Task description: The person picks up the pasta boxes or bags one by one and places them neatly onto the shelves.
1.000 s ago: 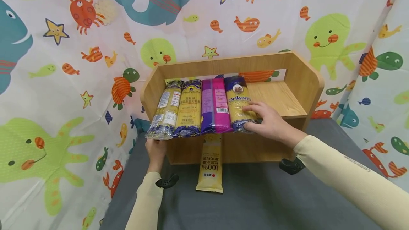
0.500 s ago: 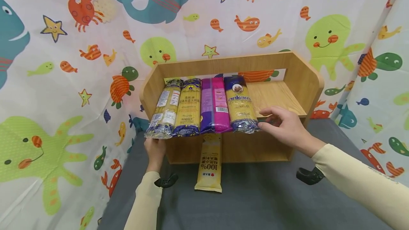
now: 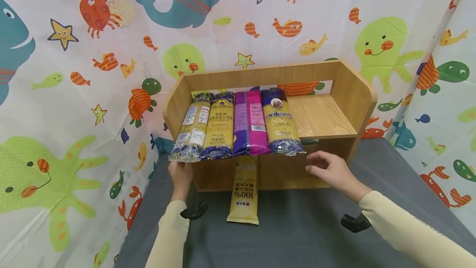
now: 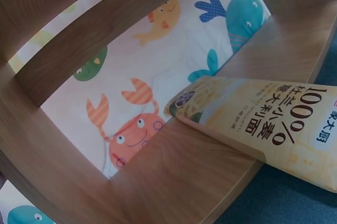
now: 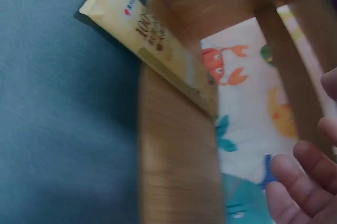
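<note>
In the head view, several spaghetti packets lie side by side on the upper board of a wooden shelf (image 3: 316, 115): a clear one with white labels (image 3: 195, 125), a yellow and blue one (image 3: 219, 125), a pink and purple one (image 3: 251, 123) and an "ankara" one (image 3: 280, 121). My left hand (image 3: 181, 179) is under the front end of the clear packet, its fingers hidden there. My right hand (image 3: 331, 171), loosely curled and holding nothing, hovers in front of the shelf, below and right of the "ankara" packet. Its fingers (image 5: 303, 182) show relaxed in the right wrist view.
A yellow pasta packet (image 4: 263, 124) slants out of the lower compartment, one end on its wooden board (image 4: 168, 182), the other over the dark grey tabletop (image 3: 290, 235). A curtain printed with sea animals (image 3: 238, 11) hangs behind and at both sides.
My right hand has left the front end of the "ankara" packet and moved right and down. The left hand stays under the clear packet's end; the packets keep their places.
</note>
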The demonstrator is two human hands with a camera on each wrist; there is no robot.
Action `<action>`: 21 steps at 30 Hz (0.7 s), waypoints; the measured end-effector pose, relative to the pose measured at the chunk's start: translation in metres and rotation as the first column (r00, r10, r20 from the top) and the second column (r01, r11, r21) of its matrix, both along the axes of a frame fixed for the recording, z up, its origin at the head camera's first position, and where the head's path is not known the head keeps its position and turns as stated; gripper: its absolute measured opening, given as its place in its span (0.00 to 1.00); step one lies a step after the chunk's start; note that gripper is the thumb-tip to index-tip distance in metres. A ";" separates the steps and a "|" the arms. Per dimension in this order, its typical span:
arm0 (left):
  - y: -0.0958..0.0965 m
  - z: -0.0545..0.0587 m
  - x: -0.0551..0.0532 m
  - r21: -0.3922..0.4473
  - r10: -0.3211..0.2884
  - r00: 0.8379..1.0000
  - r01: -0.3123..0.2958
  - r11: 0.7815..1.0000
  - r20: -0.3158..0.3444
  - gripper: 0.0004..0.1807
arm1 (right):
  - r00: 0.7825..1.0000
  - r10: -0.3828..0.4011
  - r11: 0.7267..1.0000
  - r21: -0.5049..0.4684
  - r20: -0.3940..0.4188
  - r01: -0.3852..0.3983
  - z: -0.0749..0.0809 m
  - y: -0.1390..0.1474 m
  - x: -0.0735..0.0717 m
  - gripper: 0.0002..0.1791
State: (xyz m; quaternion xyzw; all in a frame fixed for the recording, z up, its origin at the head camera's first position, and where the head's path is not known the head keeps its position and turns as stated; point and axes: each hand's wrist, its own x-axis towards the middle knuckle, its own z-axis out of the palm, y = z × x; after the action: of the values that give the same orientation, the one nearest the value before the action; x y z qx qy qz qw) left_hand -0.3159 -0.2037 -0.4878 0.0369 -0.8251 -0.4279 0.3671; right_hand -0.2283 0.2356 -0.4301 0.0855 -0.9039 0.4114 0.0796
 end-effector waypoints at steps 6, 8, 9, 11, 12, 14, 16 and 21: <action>0.000 0.001 0.001 0.018 -0.004 1.000 0.003 1.000 0.019 0.15 | 0.992 -0.020 0.999 -0.036 0.122 0.024 -0.054 -0.021 -0.005 0.20; 0.000 0.002 0.002 0.032 -0.010 1.000 0.010 0.999 0.022 0.15 | 0.985 -0.027 0.997 -0.070 0.171 0.040 -0.070 -0.031 -0.006 0.23; 0.000 0.003 0.003 0.033 -0.011 1.000 0.010 0.999 0.022 0.15 | 0.980 -0.031 0.994 -0.098 0.198 0.051 -0.076 -0.037 -0.007 0.24; 0.000 0.003 0.003 0.031 -0.014 1.000 0.013 0.999 0.018 0.15 | 0.969 -0.030 0.985 -0.158 0.247 0.071 -0.087 -0.050 -0.009 0.27; 0.000 0.004 0.002 0.026 -0.012 1.000 0.012 1.000 0.015 0.15 | 0.962 -0.028 0.979 -0.187 0.271 0.081 -0.091 -0.056 -0.010 0.28; 0.000 0.004 0.002 0.021 -0.010 1.000 0.010 1.000 0.012 0.14 | 0.947 -0.026 0.965 -0.239 0.321 0.107 -0.098 -0.070 -0.012 0.31; 0.000 0.004 0.002 0.021 -0.005 1.000 0.005 1.000 0.013 0.14 | 0.931 -0.023 0.953 -0.272 0.365 0.130 -0.104 -0.083 -0.013 0.33; 0.000 0.002 0.002 0.034 0.003 1.000 -0.004 0.999 0.026 0.14 | 0.903 -0.016 0.941 -0.300 0.429 0.159 -0.117 -0.116 -0.013 0.38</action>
State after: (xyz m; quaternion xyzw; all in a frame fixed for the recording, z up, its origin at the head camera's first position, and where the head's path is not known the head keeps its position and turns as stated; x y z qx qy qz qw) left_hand -0.3137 -0.2033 -0.4854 0.0501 -0.8224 -0.4408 0.3562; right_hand -0.2411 0.1199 -0.5468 -0.0607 -0.8216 0.5604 -0.0852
